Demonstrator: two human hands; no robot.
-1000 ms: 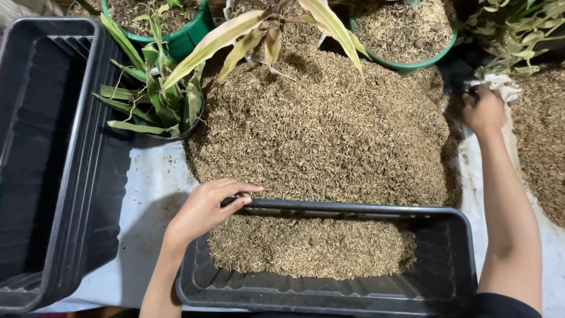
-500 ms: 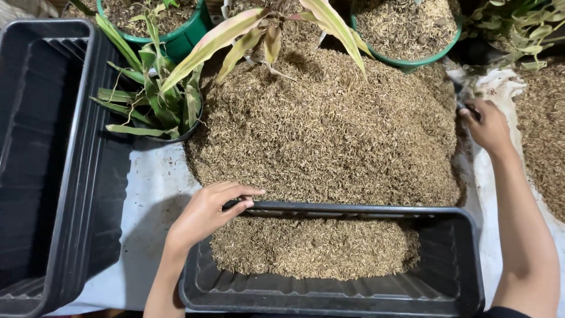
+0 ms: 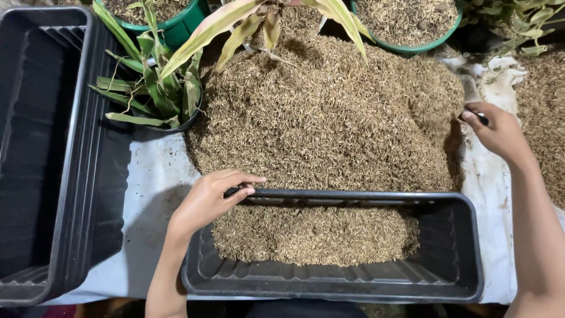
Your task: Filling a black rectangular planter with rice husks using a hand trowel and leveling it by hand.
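My left hand (image 3: pixel 206 200) grips the far rim of a black rectangular planter (image 3: pixel 453 282), near its left end. The planter is partly filled with dry brown husk (image 3: pixel 312 235). Beyond it, a large heap of the same husk (image 3: pixel 318 118) lies on a white sheet (image 3: pixel 153 176). My right hand (image 3: pixel 500 132) is at the heap's right edge, closed on a dark handle (image 3: pixel 481 118) of a small tool. The tool's grey blade (image 3: pixel 471 88) points away from me and touches the husk.
A stack of empty black planters (image 3: pixel 53 147) stands at the left. A small dark pot with a green-leaved plant (image 3: pixel 153 94) sits by the heap. Green pots (image 3: pixel 188 23) with husk line the back, and yellowing leaves (image 3: pixel 235 23) hang over the heap. More husk (image 3: pixel 547 118) lies far right.
My right hand has come down and leftward from the far right corner to the heap's right edge. My left hand stays on the planter rim.
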